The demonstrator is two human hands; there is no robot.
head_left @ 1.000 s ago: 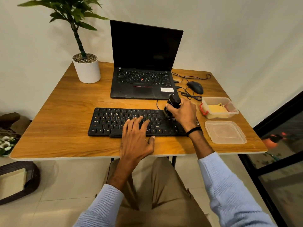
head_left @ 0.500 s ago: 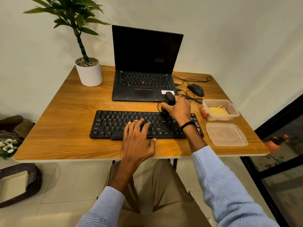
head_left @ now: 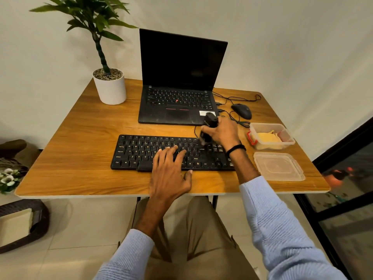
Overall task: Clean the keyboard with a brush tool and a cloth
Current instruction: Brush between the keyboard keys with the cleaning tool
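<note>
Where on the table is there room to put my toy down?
Biggest bare patch: left of the keyboard, in front of the plant pot. Another strip lies between keyboard and laptop. The right side is crowded: mouse, cables, box, lid.

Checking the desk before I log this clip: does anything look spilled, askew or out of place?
Nothing stands out. The keyboard lies square to the table edge, left hand flat on it, right hand holding the brush tool. The container is open, its lid beside it. No spills.
</note>
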